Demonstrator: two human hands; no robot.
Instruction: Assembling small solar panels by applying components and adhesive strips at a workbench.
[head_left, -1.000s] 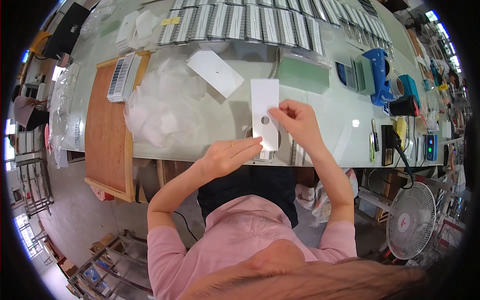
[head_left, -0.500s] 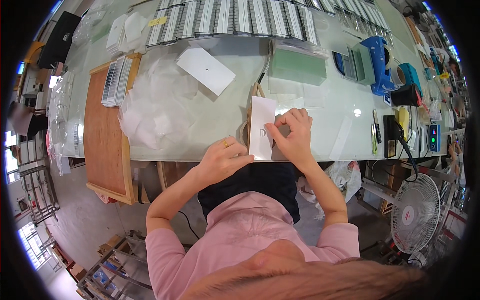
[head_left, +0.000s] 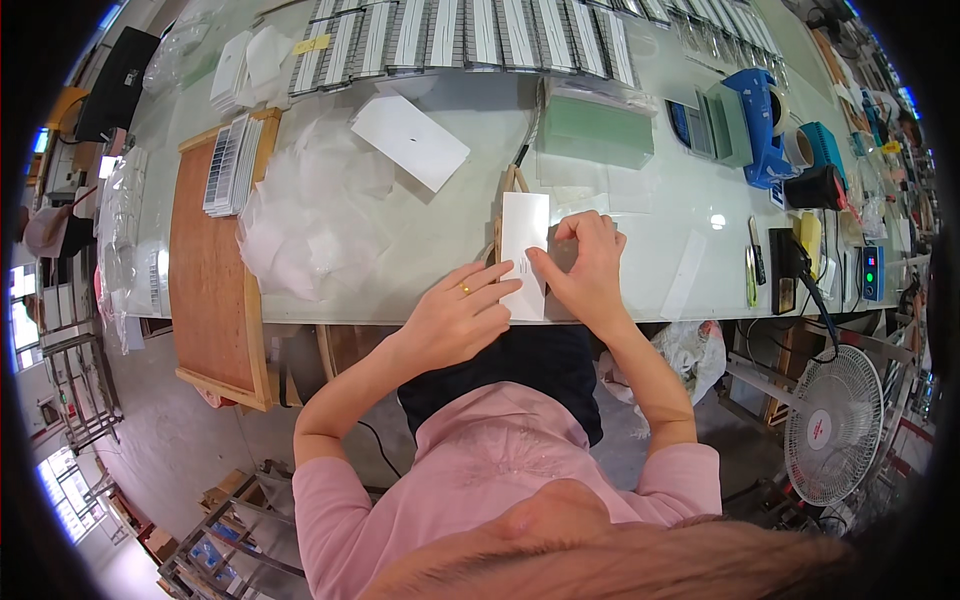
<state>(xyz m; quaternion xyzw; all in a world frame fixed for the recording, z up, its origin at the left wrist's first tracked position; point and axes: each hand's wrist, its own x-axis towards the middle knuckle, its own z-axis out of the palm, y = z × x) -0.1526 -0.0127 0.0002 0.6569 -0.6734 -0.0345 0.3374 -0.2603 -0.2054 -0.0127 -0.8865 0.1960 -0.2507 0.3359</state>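
Note:
A narrow white card or box (head_left: 525, 225) lies near the table's front edge, with a small mark partly covered on its surface. My left hand (head_left: 458, 312), wearing a ring, reaches it from the left; its fingers are stretched and spread, the tips resting on the card's lower part. From the right, my right hand (head_left: 592, 265) touches the card with its thumb, the other fingers bent and apart from the thumb. Something brown and looped (head_left: 515, 178) shows beyond and along the card's left side; what it is I cannot make out.
Left of my hands are thin white translucent sheets (head_left: 315, 215) and a wooden board (head_left: 212, 275) with stacked trays (head_left: 230, 165). A larger white card (head_left: 412, 140) lies beyond. Glass-like green blocks (head_left: 598, 130), a blue tape dispenser (head_left: 757, 130) and a fan (head_left: 833, 425) are rightward.
My left hand has moved up and right, its fingers now spread over the card's lower part. The right hand stays almost in place, its thumb still on the card.

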